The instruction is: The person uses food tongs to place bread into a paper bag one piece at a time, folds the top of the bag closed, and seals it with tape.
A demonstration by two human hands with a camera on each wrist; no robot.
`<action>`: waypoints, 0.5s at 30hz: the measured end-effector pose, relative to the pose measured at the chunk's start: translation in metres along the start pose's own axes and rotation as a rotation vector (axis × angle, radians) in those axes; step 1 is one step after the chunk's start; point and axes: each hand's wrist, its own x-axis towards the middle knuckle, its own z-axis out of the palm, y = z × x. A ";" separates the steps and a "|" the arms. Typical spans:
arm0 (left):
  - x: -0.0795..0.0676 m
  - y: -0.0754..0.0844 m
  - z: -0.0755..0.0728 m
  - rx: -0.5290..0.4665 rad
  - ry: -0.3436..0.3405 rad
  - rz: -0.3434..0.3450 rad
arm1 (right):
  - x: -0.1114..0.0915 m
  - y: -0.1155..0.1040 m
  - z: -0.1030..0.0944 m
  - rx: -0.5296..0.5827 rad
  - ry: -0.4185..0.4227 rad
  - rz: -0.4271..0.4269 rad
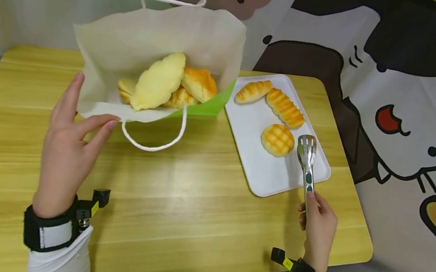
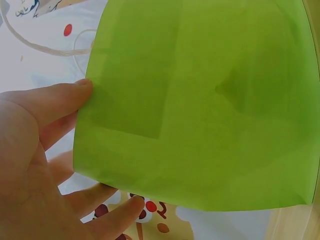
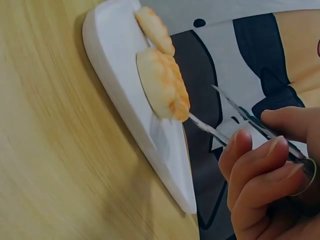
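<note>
Bag pinched on the L, tongs held on the R!

And here's the L hand (image 1: 71, 146), thumb & index pinching the rim of the paper bag (image 1: 161, 22) at its near L corner, other fingers spread off it. Over to the R hand (image 1: 319, 223): fingers curled round the metal tongs (image 1: 308, 176), and the R wrist view shows their two arms standing apart w/ nothing b/w them. Tongs reach over the R edge of the white tray (image 1: 263, 183), tips just beside the round bun (image 1: 277, 140) w/ its grid top (contact? can't tell from here).

Further up the tray, two long breads: the striped roll (image 1: 253, 91) in the far L corner, and the ridged loaf (image 1: 285, 107) close by on its R, b/w roll & bun.

Now the bag: green outside, white inside, mouth wide toward the head cam, to the L of the tray. A pale leaf-shaped bread (image 1: 160, 81) leans in there, golden bread (image 1: 199, 84) next to it, more pieces partly hidden. White rope handle (image 1: 152, 148) loops over the near side.

All that's on the wood-look table (image 1: 174, 195). Both wrists wear black straps w/ small cams; white sleeves below. Out back, a cloth (image 1: 404, 151) w/ big cartoon animals, incl. one w/ a red mouth.
</note>
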 end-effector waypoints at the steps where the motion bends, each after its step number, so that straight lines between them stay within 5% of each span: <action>1: 0.000 0.000 0.000 -0.003 0.001 -0.002 | 0.001 0.001 0.000 -0.031 0.001 -0.004; 15: 0.001 0.000 0.002 0.000 0.011 -0.016 | 0.011 0.003 -0.001 -0.234 -0.056 0.030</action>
